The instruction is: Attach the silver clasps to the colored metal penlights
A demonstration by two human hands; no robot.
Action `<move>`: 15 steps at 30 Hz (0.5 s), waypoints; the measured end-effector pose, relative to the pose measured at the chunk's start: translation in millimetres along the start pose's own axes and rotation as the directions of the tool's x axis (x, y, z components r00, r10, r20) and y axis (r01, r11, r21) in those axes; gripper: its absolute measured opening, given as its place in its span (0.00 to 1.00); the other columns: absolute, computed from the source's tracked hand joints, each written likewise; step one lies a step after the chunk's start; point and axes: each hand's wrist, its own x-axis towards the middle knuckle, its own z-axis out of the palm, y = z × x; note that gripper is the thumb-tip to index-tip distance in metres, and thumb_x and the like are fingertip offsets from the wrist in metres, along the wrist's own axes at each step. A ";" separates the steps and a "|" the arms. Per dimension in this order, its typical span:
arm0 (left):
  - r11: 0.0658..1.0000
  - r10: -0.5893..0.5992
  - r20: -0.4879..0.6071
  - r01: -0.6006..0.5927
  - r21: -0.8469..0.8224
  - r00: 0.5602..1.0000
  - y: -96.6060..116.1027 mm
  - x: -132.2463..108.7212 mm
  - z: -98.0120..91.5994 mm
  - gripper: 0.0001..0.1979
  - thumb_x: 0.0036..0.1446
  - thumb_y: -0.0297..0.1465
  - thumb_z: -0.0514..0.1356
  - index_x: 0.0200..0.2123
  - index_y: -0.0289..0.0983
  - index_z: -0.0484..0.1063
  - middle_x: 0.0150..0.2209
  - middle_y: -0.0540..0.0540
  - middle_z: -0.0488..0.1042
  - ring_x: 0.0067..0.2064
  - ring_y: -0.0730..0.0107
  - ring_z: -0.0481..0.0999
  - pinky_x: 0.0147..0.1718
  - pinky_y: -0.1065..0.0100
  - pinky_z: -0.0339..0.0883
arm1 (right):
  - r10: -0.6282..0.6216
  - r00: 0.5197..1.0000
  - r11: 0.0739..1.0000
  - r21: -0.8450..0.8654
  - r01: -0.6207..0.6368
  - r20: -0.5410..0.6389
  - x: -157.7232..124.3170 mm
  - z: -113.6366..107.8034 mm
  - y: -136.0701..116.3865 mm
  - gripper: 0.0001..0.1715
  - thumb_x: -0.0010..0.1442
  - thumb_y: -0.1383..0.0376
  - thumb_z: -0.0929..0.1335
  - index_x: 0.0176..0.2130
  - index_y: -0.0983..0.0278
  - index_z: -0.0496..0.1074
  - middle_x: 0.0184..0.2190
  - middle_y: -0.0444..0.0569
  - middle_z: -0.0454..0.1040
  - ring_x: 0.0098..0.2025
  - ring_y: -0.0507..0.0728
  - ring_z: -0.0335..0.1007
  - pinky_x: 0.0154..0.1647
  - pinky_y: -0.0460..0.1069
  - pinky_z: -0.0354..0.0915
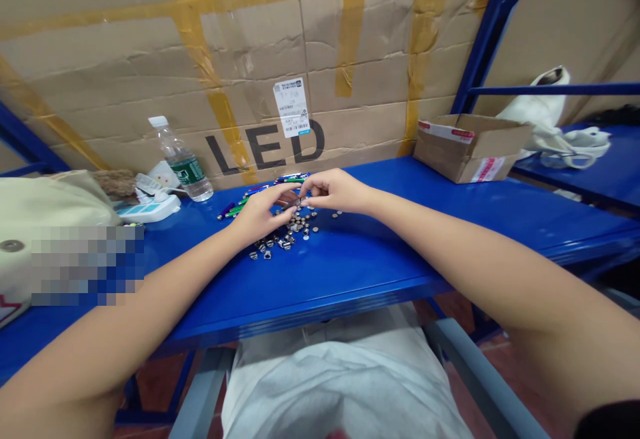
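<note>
My left hand (pixel 261 212) and my right hand (pixel 337 191) meet above the blue tabletop, fingertips almost touching. Both are closed in a pinch around a small metal piece (pixel 300 202), whose exact kind is too small to tell. Under and in front of the fingers lies a loose heap of small round silver discs (pixel 299 224), like button cells. Nearer to me, shiny bent metal bits (pixel 267 254) are scattered. Behind my hands, slim tubes in green, blue and red (pixel 235 209) lie in a pile, partly hidden by my left hand.
A water bottle (pixel 185 166) stands at the back left beside a white power strip (pixel 155 209). A pale bag (pixel 50 212) lies at the left. An open cardboard box (pixel 465 149) sits at the back right. A large taped carton (pixel 370 59) walls off the back.
</note>
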 end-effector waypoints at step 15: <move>0.986 -0.062 -0.040 0.055 -0.156 0.997 -4.8 -0.5 1.0 0.25 0.55 0.29 0.60 0.57 0.35 0.64 0.42 0.42 0.77 0.43 0.66 0.78 0.45 0.64 0.75 | -0.094 0.996 0.984 -0.153 0.093 -0.002 -3.5 -8.1 -1.7 0.11 0.59 0.66 0.65 0.40 0.67 0.73 0.19 0.38 0.61 0.24 0.48 0.53 0.28 0.46 0.51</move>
